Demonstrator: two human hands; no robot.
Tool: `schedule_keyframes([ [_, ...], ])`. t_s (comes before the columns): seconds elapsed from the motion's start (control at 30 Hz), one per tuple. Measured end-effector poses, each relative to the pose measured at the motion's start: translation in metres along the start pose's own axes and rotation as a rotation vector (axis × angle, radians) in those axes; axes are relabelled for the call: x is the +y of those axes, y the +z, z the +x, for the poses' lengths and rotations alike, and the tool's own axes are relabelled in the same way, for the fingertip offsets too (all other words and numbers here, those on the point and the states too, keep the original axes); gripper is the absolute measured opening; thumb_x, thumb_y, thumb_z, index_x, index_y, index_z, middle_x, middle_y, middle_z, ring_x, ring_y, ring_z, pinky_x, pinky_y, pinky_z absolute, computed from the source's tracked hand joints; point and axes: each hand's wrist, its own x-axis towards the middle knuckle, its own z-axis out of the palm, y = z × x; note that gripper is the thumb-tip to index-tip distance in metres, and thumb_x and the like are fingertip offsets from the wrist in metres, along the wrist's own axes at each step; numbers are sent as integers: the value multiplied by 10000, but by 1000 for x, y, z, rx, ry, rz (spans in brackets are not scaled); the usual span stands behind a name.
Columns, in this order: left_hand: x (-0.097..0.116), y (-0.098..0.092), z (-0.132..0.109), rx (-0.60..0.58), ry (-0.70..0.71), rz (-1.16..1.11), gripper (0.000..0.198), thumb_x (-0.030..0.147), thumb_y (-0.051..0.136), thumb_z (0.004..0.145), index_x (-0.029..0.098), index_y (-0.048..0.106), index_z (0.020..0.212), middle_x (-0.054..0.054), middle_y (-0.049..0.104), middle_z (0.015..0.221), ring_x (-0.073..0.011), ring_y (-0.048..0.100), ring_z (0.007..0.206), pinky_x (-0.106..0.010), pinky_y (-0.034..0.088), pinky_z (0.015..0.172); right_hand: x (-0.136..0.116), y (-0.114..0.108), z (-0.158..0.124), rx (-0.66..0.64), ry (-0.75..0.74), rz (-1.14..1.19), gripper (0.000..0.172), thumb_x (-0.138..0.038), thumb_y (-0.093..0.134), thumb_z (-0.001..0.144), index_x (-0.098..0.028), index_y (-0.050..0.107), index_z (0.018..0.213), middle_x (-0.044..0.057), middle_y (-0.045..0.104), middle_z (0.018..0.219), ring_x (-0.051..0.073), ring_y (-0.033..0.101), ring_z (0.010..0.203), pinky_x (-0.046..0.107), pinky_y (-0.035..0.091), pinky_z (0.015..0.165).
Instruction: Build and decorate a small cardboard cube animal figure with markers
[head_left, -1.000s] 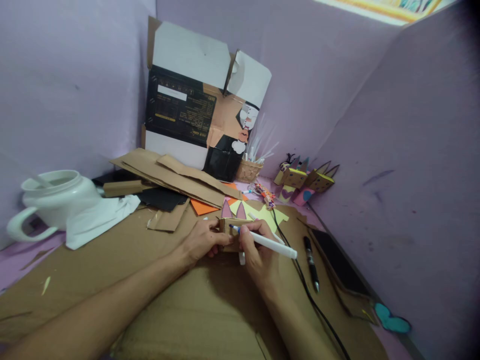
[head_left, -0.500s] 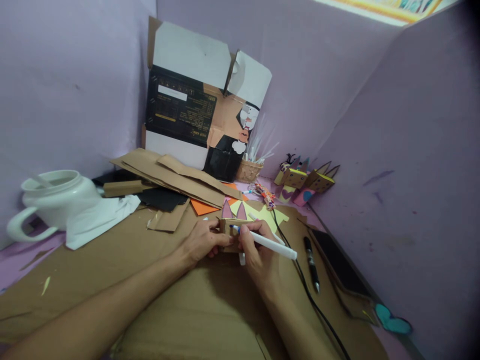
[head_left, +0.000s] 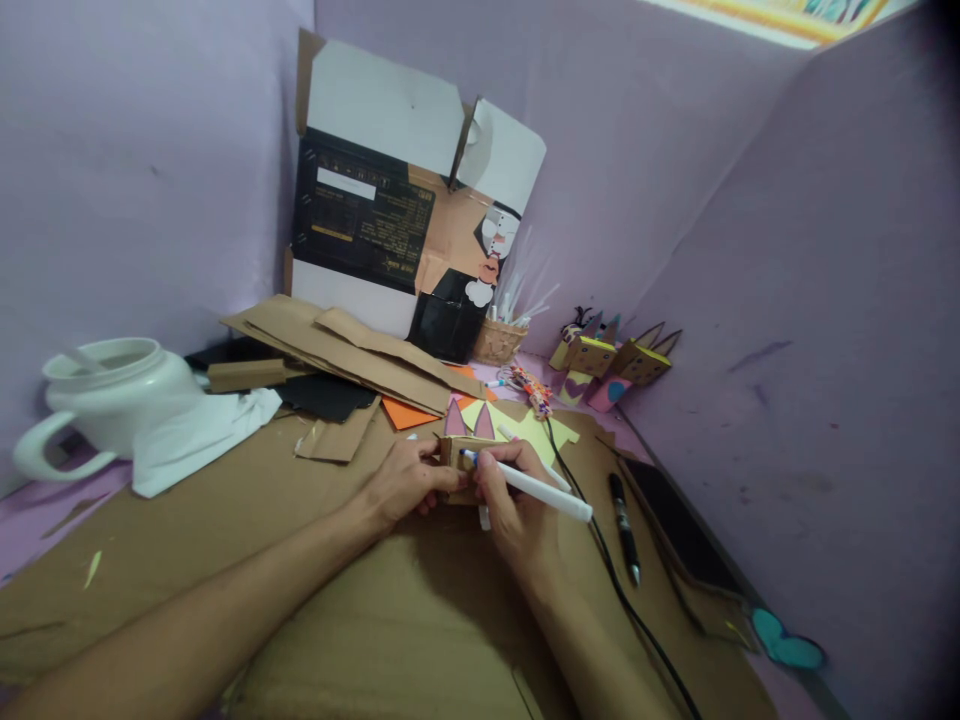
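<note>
Taking the small cardboard box (head_left: 452, 455) as our clock's centre, we see it over the big cardboard sheet (head_left: 337, 610) that covers much of the tabletop, two pink ears (head_left: 455, 420) rising at twelve. Our left hand (head_left: 405, 485) grips it from nine, thumb across its front; our right hand (head_left: 517, 500), at four, grasps a white marker (head_left: 547, 492) like a pen, its blue tip at the box's front, though we cannot tell whether it touches.

Around the sheet, a pinkish-purple table surface (head_left: 45, 520) shows at the edges. Near nine stands a white jar (head_left: 116, 400) beside a white cloth (head_left: 202, 440); toward eleven lie stacked cardboard strips (head_left: 352, 350), and behind them a flattened carton (head_left: 360, 220) leans on the lilac walls (head_left: 630, 150). A basket (head_left: 499, 345) of white sticks stands near one, eared figures (head_left: 592, 355) at two. Between three and four lie a black pen (head_left: 624, 530) and a dark flat slab (head_left: 679, 525), with a teal heart (head_left: 787, 640) farther out near four
</note>
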Motion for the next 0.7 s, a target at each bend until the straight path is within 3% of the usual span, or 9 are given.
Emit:
schedule_keyframes([
  [0.7, -1, -2, 0, -4, -8, 2, 353, 370, 670, 553, 124, 622, 802, 50, 527, 439, -96, 466, 378, -196, 366, 378, 1, -2, -1, -3, 3, -13, 182, -326, 526, 866, -192, 542, 743, -20, 562, 573, 131, 518, 495, 238, 400, 486],
])
